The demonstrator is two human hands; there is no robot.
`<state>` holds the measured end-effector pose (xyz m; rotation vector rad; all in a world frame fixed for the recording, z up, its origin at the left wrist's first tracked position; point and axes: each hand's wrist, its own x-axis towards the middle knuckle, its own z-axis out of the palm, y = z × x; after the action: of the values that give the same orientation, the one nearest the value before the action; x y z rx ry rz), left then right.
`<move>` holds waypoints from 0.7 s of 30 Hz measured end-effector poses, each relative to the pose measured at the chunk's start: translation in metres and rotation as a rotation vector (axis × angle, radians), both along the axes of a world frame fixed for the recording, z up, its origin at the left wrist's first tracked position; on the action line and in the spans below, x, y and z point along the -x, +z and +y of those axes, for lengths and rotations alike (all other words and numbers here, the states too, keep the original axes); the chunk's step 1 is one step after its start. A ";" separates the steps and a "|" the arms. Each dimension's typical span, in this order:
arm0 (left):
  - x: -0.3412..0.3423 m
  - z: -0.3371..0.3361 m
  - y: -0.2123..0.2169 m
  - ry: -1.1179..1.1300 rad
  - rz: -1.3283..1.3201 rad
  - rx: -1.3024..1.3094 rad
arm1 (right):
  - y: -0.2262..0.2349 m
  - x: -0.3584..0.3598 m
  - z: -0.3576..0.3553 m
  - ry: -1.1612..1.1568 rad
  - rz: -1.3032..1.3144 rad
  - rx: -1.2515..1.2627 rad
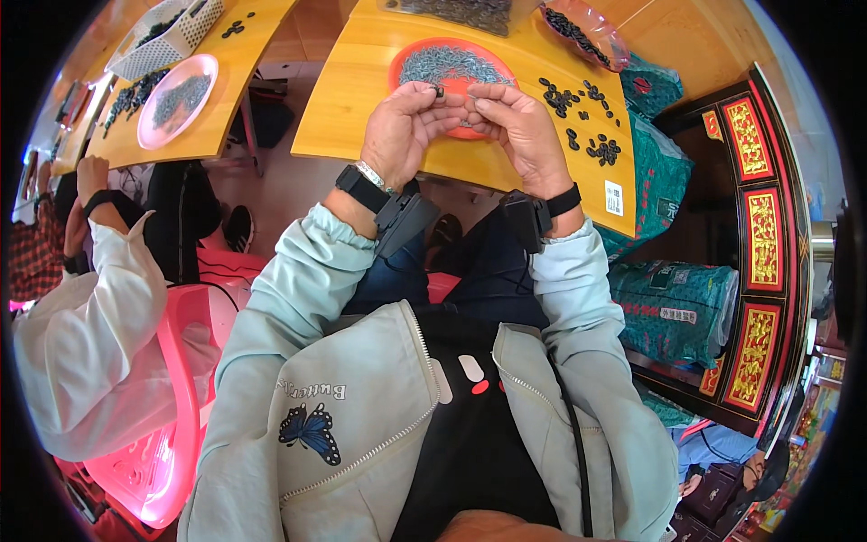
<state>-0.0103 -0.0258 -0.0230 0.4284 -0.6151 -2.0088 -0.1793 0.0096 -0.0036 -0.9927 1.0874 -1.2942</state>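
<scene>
My left hand [406, 126] pinches a small black part [439, 91] between thumb and forefinger, its other fingers curled toward the right hand. Close beside it, my right hand [522, 131] has its thumb and forefinger pressed together; whatever they hold is too small to make out. Both hands are over the near rim of a red-orange plate [397, 70], which bears a heap of small grey metal pieces [450, 63] that look like screws. To the right of the hands, several black round parts [603, 149] lie loose in groups on the yellow wooden table [348, 99].
A clear container of dark parts [461, 13] and a pink translucent bowl [614, 50] stand at the far side. Teal bags [673, 312] crowd the right. On the left, a person in a white top [99, 334] sits at another table with a pink plate [209, 77] and white basket [194, 32].
</scene>
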 end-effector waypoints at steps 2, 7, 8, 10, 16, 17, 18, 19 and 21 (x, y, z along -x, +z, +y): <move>0.001 0.001 0.000 -0.013 -0.001 0.014 | -0.002 0.003 0.000 0.017 -0.025 -0.016; 0.004 0.000 0.001 0.009 -0.032 -0.016 | -0.004 0.001 -0.002 -0.004 0.006 -0.019; 0.004 0.000 0.001 0.014 -0.040 -0.017 | -0.004 0.002 -0.003 -0.010 0.012 -0.017; 0.004 0.000 0.000 0.016 -0.050 -0.025 | -0.004 0.001 -0.004 -0.014 0.039 -0.018; 0.003 -0.003 -0.006 0.026 -0.090 -0.017 | 0.001 -0.007 -0.007 -0.006 0.225 0.042; 0.003 -0.004 -0.007 0.026 -0.091 -0.020 | 0.002 -0.011 -0.008 -0.014 0.255 0.054; 0.002 -0.004 -0.007 0.025 -0.091 -0.020 | 0.001 -0.012 -0.008 -0.015 0.255 0.054; 0.002 -0.004 -0.007 0.016 -0.088 -0.013 | -0.001 -0.013 -0.010 -0.028 0.299 0.086; 0.002 -0.004 -0.006 0.007 -0.086 -0.005 | -0.005 -0.012 -0.012 -0.042 0.342 0.118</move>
<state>-0.0124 -0.0296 -0.0288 0.5215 -0.6600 -1.9935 -0.1677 -0.0028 -0.0089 -1.3210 1.3065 -1.2617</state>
